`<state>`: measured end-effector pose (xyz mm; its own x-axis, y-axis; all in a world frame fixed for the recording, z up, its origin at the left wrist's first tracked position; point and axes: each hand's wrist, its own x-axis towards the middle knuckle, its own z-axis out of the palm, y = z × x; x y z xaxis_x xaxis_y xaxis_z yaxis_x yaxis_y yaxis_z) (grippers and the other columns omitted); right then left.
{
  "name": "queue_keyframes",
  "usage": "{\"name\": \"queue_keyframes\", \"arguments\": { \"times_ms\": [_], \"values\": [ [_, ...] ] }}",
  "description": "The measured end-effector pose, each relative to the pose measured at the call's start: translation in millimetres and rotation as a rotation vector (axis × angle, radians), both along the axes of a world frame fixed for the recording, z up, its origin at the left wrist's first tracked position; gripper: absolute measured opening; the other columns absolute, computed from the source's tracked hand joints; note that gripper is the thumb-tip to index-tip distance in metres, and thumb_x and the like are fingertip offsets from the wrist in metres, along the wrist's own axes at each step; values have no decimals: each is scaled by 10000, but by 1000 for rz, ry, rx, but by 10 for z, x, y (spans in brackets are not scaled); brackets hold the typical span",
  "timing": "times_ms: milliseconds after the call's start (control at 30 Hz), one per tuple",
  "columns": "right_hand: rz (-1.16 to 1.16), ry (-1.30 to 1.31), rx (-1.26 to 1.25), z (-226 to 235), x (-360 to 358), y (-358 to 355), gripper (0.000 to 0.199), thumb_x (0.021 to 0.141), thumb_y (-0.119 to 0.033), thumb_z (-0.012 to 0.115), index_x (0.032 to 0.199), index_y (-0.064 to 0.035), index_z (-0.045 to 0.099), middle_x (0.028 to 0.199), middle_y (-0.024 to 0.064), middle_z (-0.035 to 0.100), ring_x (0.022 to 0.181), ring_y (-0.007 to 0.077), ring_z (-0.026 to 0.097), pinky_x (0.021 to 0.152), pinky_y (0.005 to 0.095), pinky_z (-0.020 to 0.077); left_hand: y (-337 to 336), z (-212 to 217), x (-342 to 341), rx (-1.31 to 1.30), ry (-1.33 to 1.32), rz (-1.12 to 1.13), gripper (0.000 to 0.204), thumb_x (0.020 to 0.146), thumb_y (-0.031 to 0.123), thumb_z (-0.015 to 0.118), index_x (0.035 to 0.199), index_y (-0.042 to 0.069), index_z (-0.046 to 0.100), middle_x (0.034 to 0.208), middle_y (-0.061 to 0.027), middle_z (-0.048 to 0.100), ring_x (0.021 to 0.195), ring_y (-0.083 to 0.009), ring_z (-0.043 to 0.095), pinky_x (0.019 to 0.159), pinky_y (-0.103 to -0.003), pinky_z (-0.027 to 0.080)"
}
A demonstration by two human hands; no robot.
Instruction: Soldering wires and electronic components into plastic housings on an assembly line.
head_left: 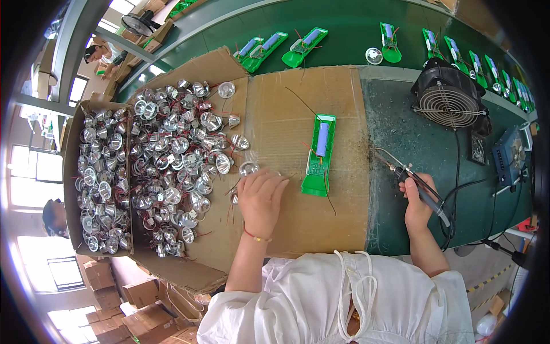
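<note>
My left hand (260, 198) is over the cardboard, fingers curled and close together. At its fingertips is a silver lamp reflector (249, 168); what the fingers hold is hidden. My right hand (418, 200) is closed around the handle of a soldering iron (425, 196), whose bent metal tip end points up and left. Between my hands lies a green plastic lamp housing (315, 182) with a purple cylindrical battery (322, 139), a small circuit board and thin red and black wires. Neither hand touches it.
Many wired reflectors (180, 146) fill a cardboard box on the left. A black fan (450, 103) and blue soldering station (507, 157) stand right. Along the far green bench lie several similar housings (305, 47) and a loose reflector (373, 55). A person (103, 54) is at far left.
</note>
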<state>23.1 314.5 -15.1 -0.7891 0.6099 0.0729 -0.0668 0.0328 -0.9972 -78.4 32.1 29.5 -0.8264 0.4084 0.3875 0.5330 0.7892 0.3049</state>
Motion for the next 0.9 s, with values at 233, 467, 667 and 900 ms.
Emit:
{"name": "queue_keyframes", "arguments": {
  "times_ms": [233,467,667,900],
  "values": [
    [159,78,189,166,43,-93,125,806,-60,580,866,31,517,797,97,565,639,126,566,563,230,460,187,61,64,575,-698,237,92,764,101,651,814,24,647,760,-105,636,689,-230,603,595,-313,450],
    [367,147,192,263,-111,-459,157,737,-57,675,833,27,583,749,101,605,599,116,554,528,223,433,328,-86,27,432,-391,59,90,788,100,638,777,12,623,757,-107,586,664,-243,582,592,-323,449],
    [312,45,133,257,-209,-554,138,752,-67,669,816,12,576,697,55,603,584,77,537,530,207,426,337,-71,33,453,-463,44,101,783,97,643,778,0,616,802,-105,586,659,-233,581,589,-303,450],
    [280,-72,-109,228,-254,-624,116,775,-57,657,816,-2,563,698,37,607,599,45,523,538,196,425,340,-37,9,483,-526,59,102,787,95,638,776,-5,622,802,-105,593,655,-227,592,591,-291,457]
  ]
}}
